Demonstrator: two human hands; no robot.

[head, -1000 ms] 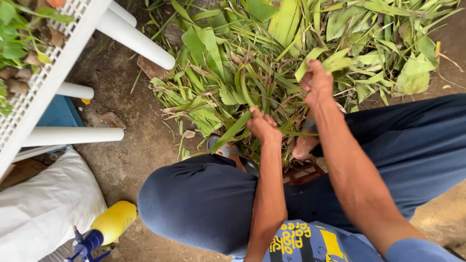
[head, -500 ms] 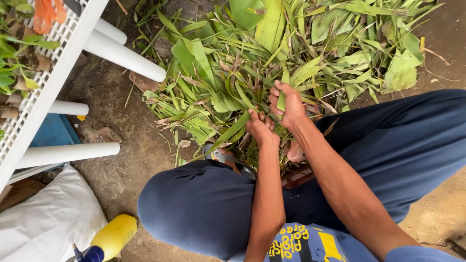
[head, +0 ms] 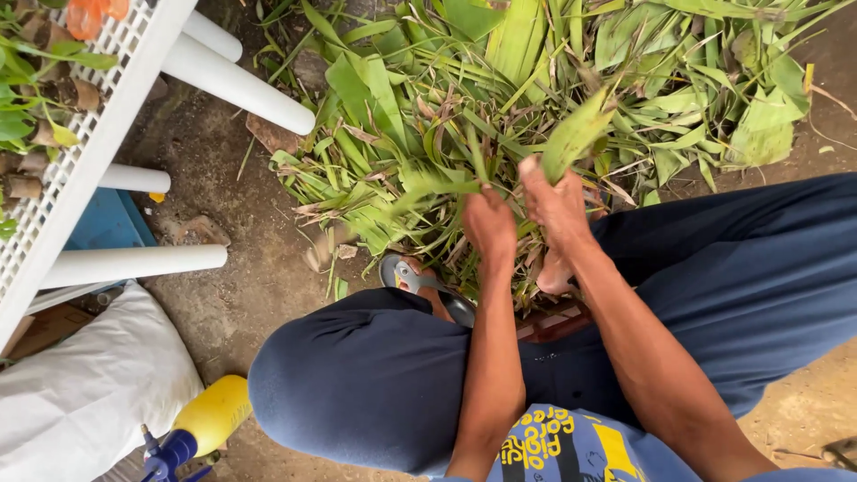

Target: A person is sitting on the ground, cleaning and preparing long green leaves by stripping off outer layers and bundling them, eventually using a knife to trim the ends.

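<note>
Left hand (head: 489,223): closed, fingers curled around a bunch of narrow leaf strips (head: 420,186) that fan out to the left; back of the hand faces the camera. It sits just beside the right hand, at the near edge of the pile.

Right hand (head: 555,201): closed on the lower end of a broad leaf (head: 576,134), which rises up and to the right from the grip, tilted. Thumb side faces the left hand.

Pile (head: 536,98): a large heap of cut green leaves and stalks, some with dry brown ends, lying on the ground directly ahead of both hands and reaching the top and right edges of the view. Both held pieces remain over it.

Knees (head: 357,375): dark blue trousers, spread to either side of the forearms; person is squatting.

Foot (head: 553,272): bare, below the right hand, partly under leaves. Sandal (head: 420,281): grey, below the left hand, at the pile's near edge.

Ground (head: 241,241): bare brown earth with scattered leaf scraps.

Rack (head: 98,125): white lattice top on white tube legs, upper left, carrying small potted plants (head: 27,89).

Sack (head: 80,393): white, lower left, under the rack.

Sprayer (head: 201,419): yellow bottle with a blue head, lying just beside the sack and near the left knee.
</note>
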